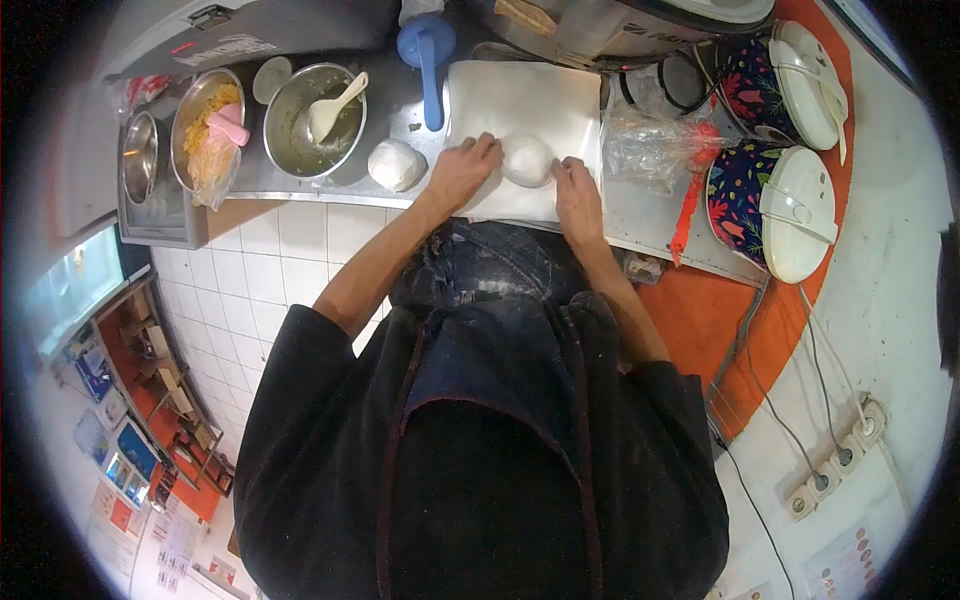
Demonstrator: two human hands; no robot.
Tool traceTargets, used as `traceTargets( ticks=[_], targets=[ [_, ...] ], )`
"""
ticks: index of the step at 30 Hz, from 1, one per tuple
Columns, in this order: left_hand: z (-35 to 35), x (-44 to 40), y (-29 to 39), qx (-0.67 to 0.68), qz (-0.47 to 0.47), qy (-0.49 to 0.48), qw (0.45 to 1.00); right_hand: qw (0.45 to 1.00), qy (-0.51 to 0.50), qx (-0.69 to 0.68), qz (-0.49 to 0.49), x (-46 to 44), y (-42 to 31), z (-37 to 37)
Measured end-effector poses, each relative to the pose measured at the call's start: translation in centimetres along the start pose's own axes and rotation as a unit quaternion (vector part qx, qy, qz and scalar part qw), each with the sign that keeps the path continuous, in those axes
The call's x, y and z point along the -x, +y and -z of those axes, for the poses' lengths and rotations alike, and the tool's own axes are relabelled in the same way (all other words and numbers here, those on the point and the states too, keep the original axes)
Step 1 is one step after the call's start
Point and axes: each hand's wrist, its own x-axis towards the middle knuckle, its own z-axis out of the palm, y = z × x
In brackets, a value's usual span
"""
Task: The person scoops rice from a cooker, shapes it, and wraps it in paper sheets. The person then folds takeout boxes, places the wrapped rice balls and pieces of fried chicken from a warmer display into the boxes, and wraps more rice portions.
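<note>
A smooth, round white mound (527,161) sits on a sheet of white paper (520,95) at the counter's front edge; what it is made of I cannot tell. My left hand (466,172) is at the mound's left side, its fingers curled in and low over the paper. On the right side, my right hand (578,197) has thumb and fingers drawn together close to the mound. Whatever is between the fingers of either hand is too small to make out. Left of the paper lies a second white, rounded bundle (396,165) with a creased surface.
A steel bowl (290,150) holds a white spoon (337,108). Beside it, another bowl (182,140) contains yellow food and pink tongs (228,124). A blue paddle (430,75) lies behind; clear plastic bags (645,150) and two patterned pots (738,195) stand right.
</note>
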Motion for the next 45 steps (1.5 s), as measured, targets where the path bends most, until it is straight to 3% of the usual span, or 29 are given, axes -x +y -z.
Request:
traceTargets(
  ticks=[2, 5, 6, 8, 9, 11, 17, 20, 23, 24, 26, 28, 29, 31, 34, 35, 37, 38, 40, 42, 43, 44, 45],
  targets=[
    [0.0, 0.9, 0.1, -0.02, -0.023, 0.051, 0.998, 0.999, -0.024, 0.033, 0.009, 1.0, -2.0, 1.0],
    [0.8, 1.3, 0.3, 0.054, -0.02, 0.077, 0.995, 0.976, -0.013, -0.141, -0.164, 0.9, -4.3, 0.6],
    [0.7, 1.3, 0.3, 0.106, -0.003, 0.08, 0.991, 0.977, -0.014, -0.142, -0.161, 0.4, -4.8, 0.1],
    [0.5, 1.3, 0.4, 0.155, 0.016, 0.086, 0.984, 0.902, 0.0, -0.262, -0.342, -0.9, -5.6, -0.9],
    [0.5, 1.3, 0.6, 0.194, 0.033, 0.095, 0.976, 0.904, -0.001, -0.264, -0.338, -1.6, -6.3, -0.8],
    [0.4, 1.3, 0.9, 0.23, 0.054, 0.105, 0.966, 0.819, 0.012, -0.362, -0.445, -3.0, -7.4, -0.5],
    [0.3, 1.3, 1.6, 0.302, 0.123, 0.173, 0.929, 0.871, 0.031, -0.31, -0.381, -4.9, -8.3, -2.0],
    [1.6, 1.0, 2.4, 0.367, 0.157, 0.197, 0.896, 0.834, 0.02, -0.395, -0.385, -5.7, -8.9, -0.4],
    [2.9, 1.2, 3.7, 0.608, 0.281, 0.136, 0.73, 0.838, 0.058, -0.427, -0.336, -5.4, -9.0, -0.6],
    [3.3, 1.5, 4.1, 0.603, 0.292, 0.143, 0.729, 0.829, 0.09, -0.458, -0.308, -5.2, -9.2, -0.6],
    [5.3, 1.9, 4.7, 0.704, 0.342, 0.136, 0.608, 0.843, 0.103, -0.468, -0.243, -5.7, -10.1, 0.7],
    [7.1, 2.9, 5.6, 0.686, 0.37, 0.115, 0.616, 0.785, 0.014, -0.551, -0.283, -5.7, -11.2, 3.2],
    [7.4, 3.4, 5.7, 0.712, 0.389, 0.108, 0.574, 0.816, -0.028, -0.509, -0.273, -5.6, -11.7, 3.8],
    [7.1, 4.0, 5.3, 0.761, 0.388, 0.135, 0.502, 0.827, -0.015, -0.508, -0.238, -4.6, -13.0, 2.5],
    [7.4, 5.5, 3.2, 0.77, 0.388, 0.076, 0.5, 0.855, 0.032, -0.481, -0.191, -3.6, -15.7, 0.8],
    [7.3, 6.1, 2.3, 0.772, 0.383, 0.07, 0.502, 0.831, 0.038, -0.504, -0.231, -3.4, -16.4, 0.4],
    [7.3, 7.0, 0.0, 0.598, 0.287, 0.078, 0.745, 0.786, 0.048, -0.536, -0.305, -3.8, -17.1, -0.5],
    [7.4, 7.7, -1.3, 0.601, 0.273, 0.07, 0.748, 0.765, 0.05, -0.544, -0.34, -4.2, -17.1, -0.9],
    [9.1, 8.6, -3.9, 0.49, 0.163, 0.05, 0.855, 0.774, 0.015, -0.518, -0.365, -5.5, -17.7, -2.1],
    [9.6, 9.5, -5.5, 0.526, 0.177, 0.006, 0.832, 0.726, 0.158, -0.555, -0.374, -6.2, -18.9, -3.4],
    [8.7, 9.7, -6.8, 0.35, 0.066, 0.04, 0.934, 0.717, 0.172, -0.548, -0.395, -6.6, -19.7, -2.5],
    [7.7, 10.0, -7.7, 0.159, -0.049, 0.076, 0.983, 0.708, 0.182, -0.539, -0.418, -6.5, -20.5, -1.3],
    [6.9, 9.9, -8.2, 0.086, -0.088, 0.085, 0.989, 0.704, 0.193, -0.534, -0.427, -5.5, -20.8, -1.9]
  ],
)
